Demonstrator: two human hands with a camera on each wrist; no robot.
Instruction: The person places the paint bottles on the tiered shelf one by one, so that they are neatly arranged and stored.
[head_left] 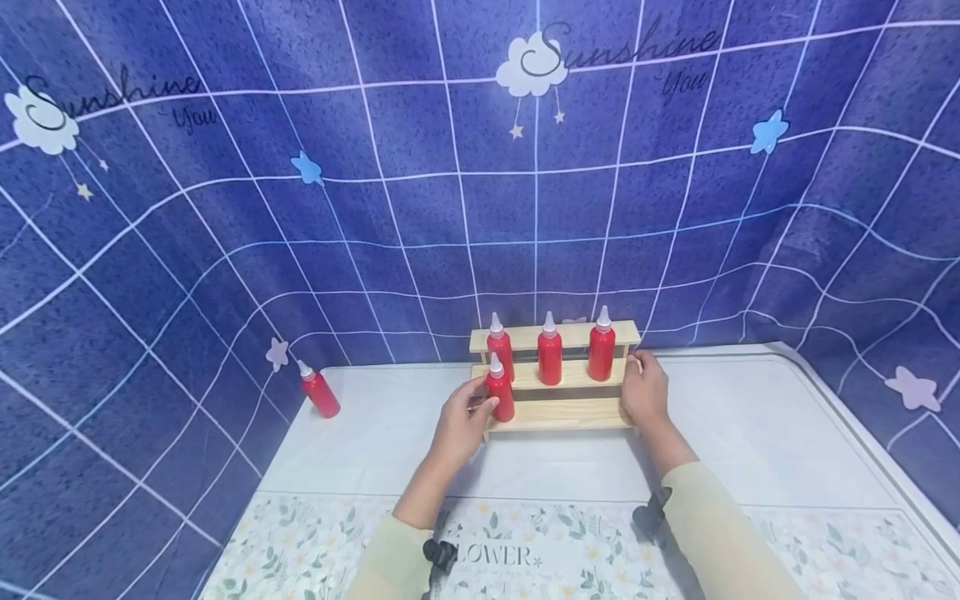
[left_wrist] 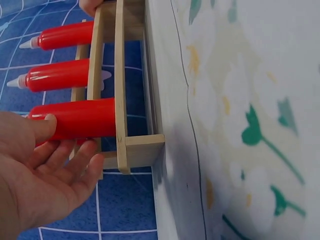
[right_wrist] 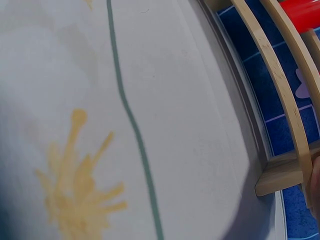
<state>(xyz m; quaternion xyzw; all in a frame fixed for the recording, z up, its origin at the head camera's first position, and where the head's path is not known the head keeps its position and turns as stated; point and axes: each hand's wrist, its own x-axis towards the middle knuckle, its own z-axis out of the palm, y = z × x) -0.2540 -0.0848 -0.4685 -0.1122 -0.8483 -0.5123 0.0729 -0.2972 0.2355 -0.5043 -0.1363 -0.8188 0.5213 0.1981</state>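
Note:
A tiered wooden rack (head_left: 570, 412) stands near the back of the table. My left hand (head_left: 459, 423) holds a red squeeze bottle (head_left: 500, 397) with a pointed white cap, upright at the left end of the front step. In the left wrist view, that hand's thumb lies on the red bottle (left_wrist: 82, 118) and its fingers are beneath. My right hand (head_left: 647, 388) grips the right end of the rack; only a sliver of it shows in the right wrist view. Behind, on the middle step, stand three more red bottles: left (head_left: 498, 340), centre (head_left: 550, 357) and right (head_left: 601, 350).
Another red bottle (head_left: 321, 392) stands apart at the table's left side, by the curtain. Blue gridded fabric (head_left: 420, 208) hangs behind and at both sides. A white table cover (head_left: 390, 450) with a floral front part (head_left: 300, 542) lies under everything.

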